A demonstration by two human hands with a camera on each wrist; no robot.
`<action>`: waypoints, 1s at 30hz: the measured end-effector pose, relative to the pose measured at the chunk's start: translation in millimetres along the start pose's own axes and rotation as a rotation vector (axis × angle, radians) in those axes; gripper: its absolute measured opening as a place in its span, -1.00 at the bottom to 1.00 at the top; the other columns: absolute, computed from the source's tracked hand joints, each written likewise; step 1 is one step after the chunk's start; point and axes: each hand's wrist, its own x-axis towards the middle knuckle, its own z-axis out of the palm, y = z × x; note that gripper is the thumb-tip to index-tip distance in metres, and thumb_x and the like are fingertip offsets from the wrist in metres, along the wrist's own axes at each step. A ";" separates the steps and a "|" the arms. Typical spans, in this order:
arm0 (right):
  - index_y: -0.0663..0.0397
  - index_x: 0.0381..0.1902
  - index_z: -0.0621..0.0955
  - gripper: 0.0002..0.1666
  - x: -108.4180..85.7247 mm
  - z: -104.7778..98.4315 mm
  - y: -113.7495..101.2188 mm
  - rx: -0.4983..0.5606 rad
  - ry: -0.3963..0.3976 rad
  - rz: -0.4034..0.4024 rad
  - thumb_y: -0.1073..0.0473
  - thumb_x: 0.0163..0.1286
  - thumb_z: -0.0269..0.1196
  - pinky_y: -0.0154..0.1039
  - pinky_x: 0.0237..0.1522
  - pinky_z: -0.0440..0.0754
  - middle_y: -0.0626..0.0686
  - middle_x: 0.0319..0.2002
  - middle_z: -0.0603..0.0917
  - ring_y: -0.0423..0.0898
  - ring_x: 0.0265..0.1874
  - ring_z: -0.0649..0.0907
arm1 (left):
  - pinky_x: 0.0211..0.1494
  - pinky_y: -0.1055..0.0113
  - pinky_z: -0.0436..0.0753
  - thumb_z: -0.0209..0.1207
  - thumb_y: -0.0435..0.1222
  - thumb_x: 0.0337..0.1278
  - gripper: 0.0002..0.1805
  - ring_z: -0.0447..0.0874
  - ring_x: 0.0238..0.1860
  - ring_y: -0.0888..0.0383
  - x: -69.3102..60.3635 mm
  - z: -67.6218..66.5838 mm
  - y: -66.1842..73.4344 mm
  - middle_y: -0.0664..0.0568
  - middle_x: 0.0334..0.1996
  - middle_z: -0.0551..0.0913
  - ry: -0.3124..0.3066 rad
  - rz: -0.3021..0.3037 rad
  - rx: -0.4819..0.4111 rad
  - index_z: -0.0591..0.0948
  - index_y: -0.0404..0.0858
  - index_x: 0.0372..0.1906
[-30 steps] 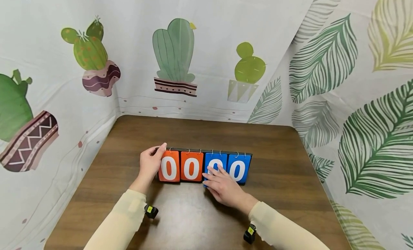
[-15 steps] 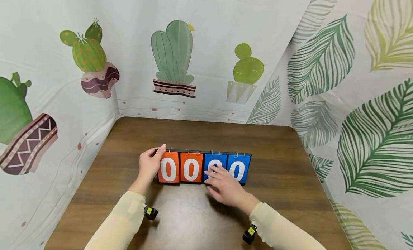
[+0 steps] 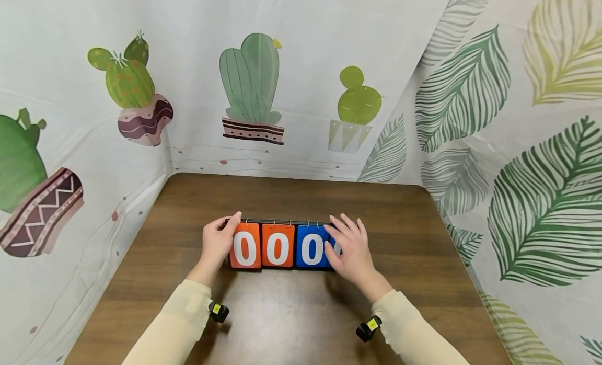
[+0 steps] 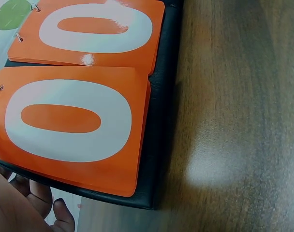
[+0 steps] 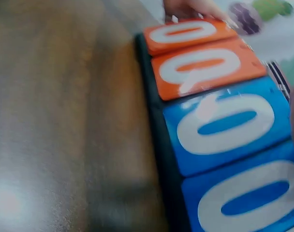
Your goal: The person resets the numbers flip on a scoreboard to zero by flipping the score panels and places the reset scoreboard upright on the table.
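Note:
A tabletop flip scoreboard (image 3: pixel 278 246) stands propped on the table, its ringed number cards fixed to a black backing. Two orange cards (image 4: pixel 69 121) are on the left and two blue cards (image 5: pixel 229 123) on the right, all reading 0. At the upper left corner my left hand (image 3: pixel 218 244) grips the board, thumb at the top edge and fingers behind it, as the left wrist view shows. My right hand (image 3: pixel 352 250) has its fingers spread over the rightmost blue card and hides most of it in the head view. Whether it touches that card I cannot tell.
The brown wooden table (image 3: pixel 291 312) reaches to a white cloth backdrop (image 3: pixel 310 20) printed with cacti and leaves. Black wrist cameras (image 3: pixel 368 328) hang at both sleeves, just above the tabletop.
My right hand has moved right and up, from the inner blue card to the outer one, its fingers spreading. The inner blue 0 is now uncovered. My left hand keeps its hold.

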 end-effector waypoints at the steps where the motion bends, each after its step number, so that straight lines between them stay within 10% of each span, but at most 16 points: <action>1: 0.02 0.18 0.71 -0.53 -0.8 0.1 2.3 -0.005 -0.008 0.031 0.06 0.33 0.31 0.42 0.45 0.18 0.07 0.36 0.62 0.16 0.44 0.48 | -0.11 0.39 0.62 0.20 0.43 0.11 -0.22 0.65 -0.10 0.03 0.0 0.5 -0.3 -0.17 -0.04 0.76 -0.003 0.001 -0.001 0.77 -0.17 0.02; 30: 0.06 0.26 0.67 -0.50 4.4 -4.3 3.7 0.052 -0.092 0.172 0.01 0.43 0.26 0.37 0.55 0.07 0.07 0.38 0.60 0.11 0.49 0.45 | -0.14 0.46 0.59 0.24 0.41 0.10 -0.26 0.61 -0.12 0.10 3.1 1.7 1.0 -0.13 -0.06 0.74 -0.001 -0.008 -0.016 0.78 -0.16 -0.01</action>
